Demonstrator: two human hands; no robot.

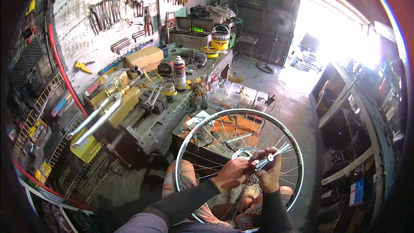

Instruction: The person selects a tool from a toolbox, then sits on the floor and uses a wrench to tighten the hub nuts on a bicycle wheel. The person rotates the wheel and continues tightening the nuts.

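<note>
A bicycle wheel rim (297,146), black and silver with thin spokes across it, leans over my lap. My right hand (269,174) is closed around a bundle of loose silver spokes (282,148), whose ends fan out beyond the fingers. My left hand (235,172) reaches in from the left with its fingers pinched together, close against the near end of the bundle. What those fingertips hold is too small to make out. Just beyond the left fingers is a silver disc-shaped part (244,152). My hands partly hide the middle of the wheel.
Past the rim lies an orange tray (254,126) with wrenches and a rag. Left of it stands a workbench (172,123) with a vise, a spray can (179,72) and a silver bicycle fork (101,114). Wooden shelving (345,103) lines the right side.
</note>
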